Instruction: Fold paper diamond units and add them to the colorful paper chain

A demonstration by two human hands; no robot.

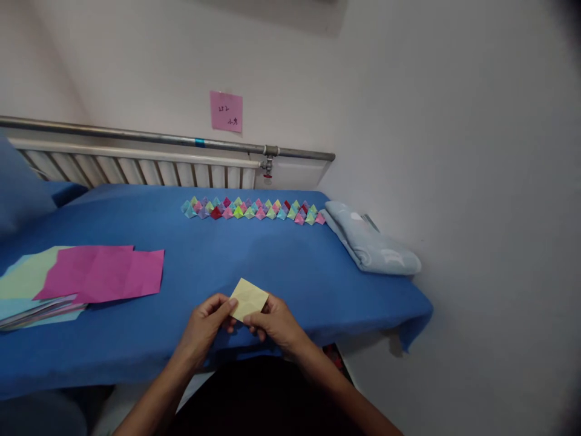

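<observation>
A small square of pale yellow paper [249,298] is held up over the front of the blue-covered table. My left hand [209,319] pinches its left corner, thumb on top. At the lower right edge, my right hand [275,322] grips the same paper, its thumb lying across the near corner. The fingers beneath the paper are partly hidden. Beyond my hands, several folded paper pieces [249,212] in many colours stand in close rows toward the back of the table.
Magenta paper sheets [106,271] lie at the left over pale green sheets [29,274] and a paper stack. A folded light blue blanket [370,242] rests at the right by the wall. Behind are a radiator [149,171], a metal pipe [149,136] and a pink note [226,111].
</observation>
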